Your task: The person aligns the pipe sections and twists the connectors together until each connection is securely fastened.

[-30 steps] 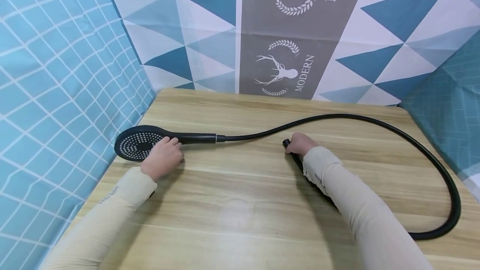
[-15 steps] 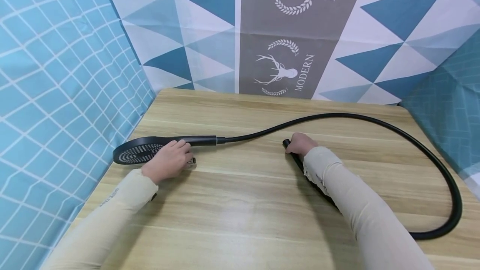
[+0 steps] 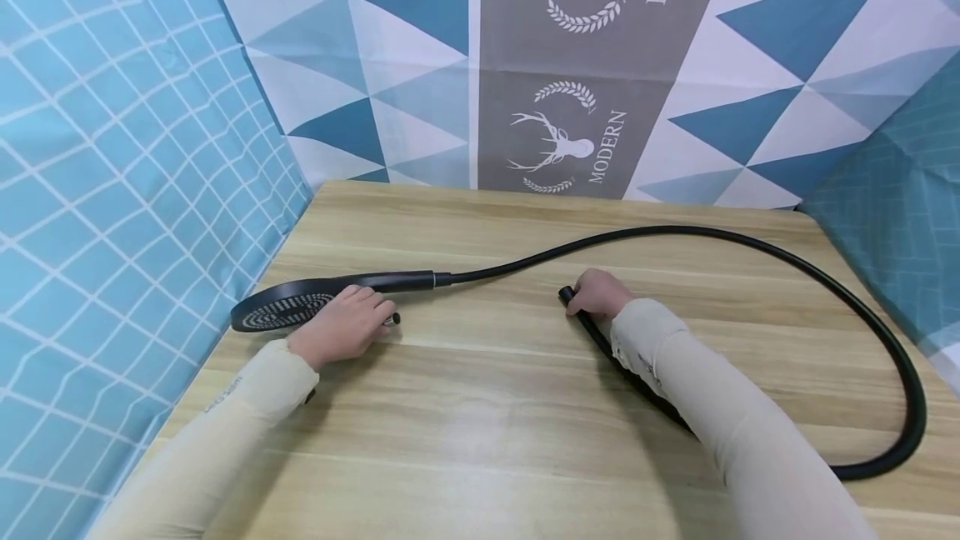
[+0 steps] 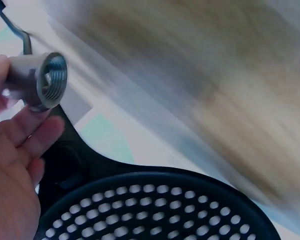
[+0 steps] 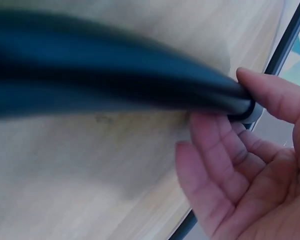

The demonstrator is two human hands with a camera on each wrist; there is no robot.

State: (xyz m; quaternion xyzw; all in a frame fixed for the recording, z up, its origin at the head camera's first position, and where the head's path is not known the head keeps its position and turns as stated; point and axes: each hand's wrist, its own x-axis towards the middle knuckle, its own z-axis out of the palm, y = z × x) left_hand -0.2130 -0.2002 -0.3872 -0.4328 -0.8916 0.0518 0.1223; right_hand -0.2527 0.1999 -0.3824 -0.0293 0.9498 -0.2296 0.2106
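Note:
In the head view, a black shower head [image 3: 386,280] lies at the left of the table, its perforated face [image 4: 155,215] seen large in the left wrist view. Beside the handle is my left hand [image 3: 347,325], which pinches a short metal fitting [image 4: 30,80] with a threaded bore. Its fingers overlap the handle in the head view. My right hand [image 3: 600,294], right of centre, grips the free end of the black hose [image 5: 115,70] between thumb and fingers. The hose's other end joins the shower head's handle.
A wood-grain table [image 3: 465,440] carries everything. The hose loops wide across its right side, passing beneath the right forearm [image 3: 720,407]. Blue tile-patterned sheeting [image 3: 135,190] stands along the left, and a triangle-patterned backdrop [image 3: 420,40] closes off the rear.
The left hand has shifted right along the handle with the metal fitting, and the shower head has tilted onto its edge. The right hand has moved slightly left with the hose end.

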